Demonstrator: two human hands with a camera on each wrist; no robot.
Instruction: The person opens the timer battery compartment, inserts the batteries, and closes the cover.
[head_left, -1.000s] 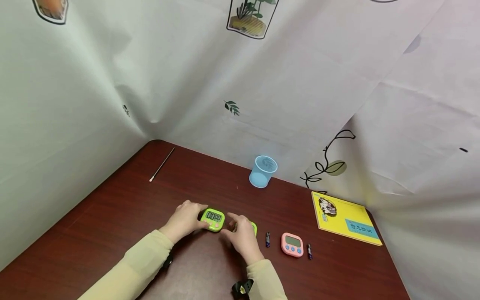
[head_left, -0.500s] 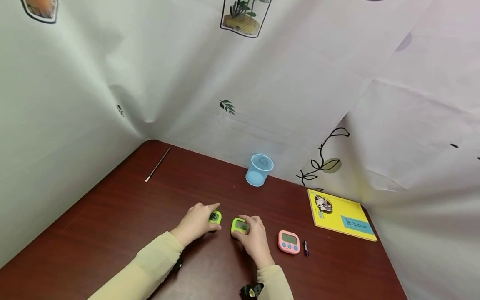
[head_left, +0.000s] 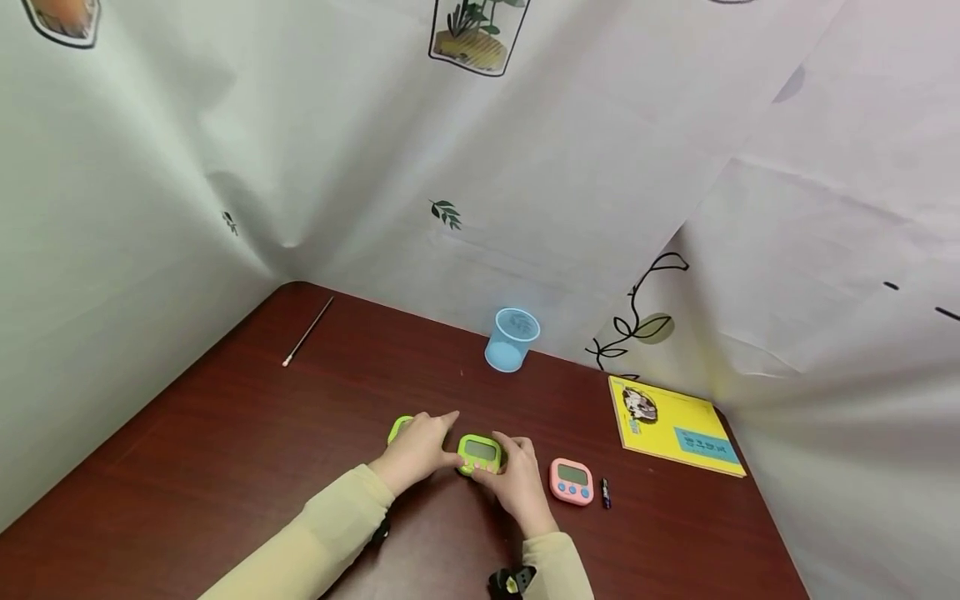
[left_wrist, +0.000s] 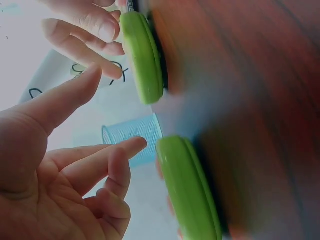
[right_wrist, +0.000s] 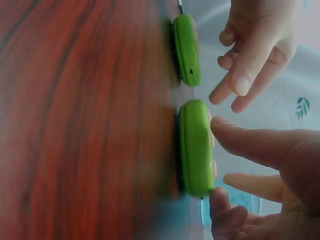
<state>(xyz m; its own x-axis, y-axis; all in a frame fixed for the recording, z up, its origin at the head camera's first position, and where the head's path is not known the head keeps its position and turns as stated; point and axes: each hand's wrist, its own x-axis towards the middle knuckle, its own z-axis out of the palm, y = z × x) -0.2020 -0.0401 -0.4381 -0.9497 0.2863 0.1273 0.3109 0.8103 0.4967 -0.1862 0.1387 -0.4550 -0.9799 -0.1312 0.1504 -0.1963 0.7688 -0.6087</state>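
Two lime-green digital timers lie on the table. In the head view, the left timer (head_left: 399, 427) is partly hidden behind my left hand (head_left: 416, 450). That hand hovers between the timers, thumb and index finger extended, its thumb tip close to the right timer (head_left: 480, 451). In the left wrist view its fingers (left_wrist: 90, 170) hold nothing. My right hand (head_left: 521, 479) is at the right timer's right side. Its thumb is by the pink buttons and its fingers are near the edge, loosely bent; whether they touch is hard to tell.
A pink timer (head_left: 572, 482) with blue buttons and a small battery (head_left: 606, 492) lie right of my hands. Farther back are a blue mesh cup (head_left: 512, 340), a yellow book (head_left: 675, 427) and a thin stick (head_left: 308, 332) with a pale tip. A pale curtain (head_left: 360, 167) encloses the table.
My left hand has left the left timer and moved right toward the right timer. My right hand has shifted right, uncovering more of the right timer. The view has drifted slightly.
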